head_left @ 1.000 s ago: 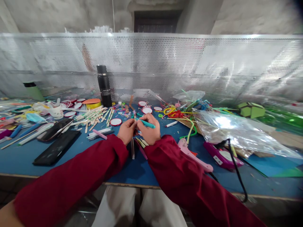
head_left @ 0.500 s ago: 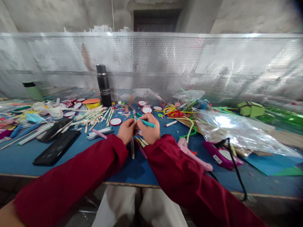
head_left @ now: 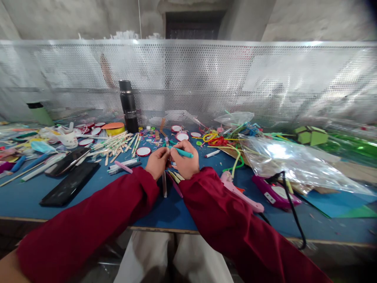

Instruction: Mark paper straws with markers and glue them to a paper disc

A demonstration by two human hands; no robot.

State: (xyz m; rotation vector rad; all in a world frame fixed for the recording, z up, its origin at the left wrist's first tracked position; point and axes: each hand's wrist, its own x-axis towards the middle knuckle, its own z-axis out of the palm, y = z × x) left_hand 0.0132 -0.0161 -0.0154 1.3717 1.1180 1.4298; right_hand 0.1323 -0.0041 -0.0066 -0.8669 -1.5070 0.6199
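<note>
Over the middle of the blue table, my left hand (head_left: 157, 162) is closed in a pinch on a narrow craft stick (head_left: 167, 142) that stands up from the fingers, its upper end tinted purple. Close beside it, my right hand (head_left: 186, 162) grips a teal marker pen (head_left: 185, 153) slanting across the fingers. The pen's tip meets the stick area between both hands, but the fingers hide the exact contact. Below the hands lie another flat stick (head_left: 164, 188), a purple pen (head_left: 177, 188) and several pale sticks (head_left: 178, 176), partly covered by my right hand.
Left of my hands lie grouped markers (head_left: 123, 166), loose craft sticks (head_left: 116, 147), a black phone-like slab (head_left: 70, 184) and a black bottle (head_left: 129, 108). A pink glue gun (head_left: 241, 195), purple device (head_left: 275, 192) with black cable and clear plastic bag (head_left: 285, 153) lie right. A perforated metal screen (head_left: 200, 78) stands behind.
Both hands keep their grip on the stick and the marker pen, in nearly the same place. The whole view has shifted very slightly.
</note>
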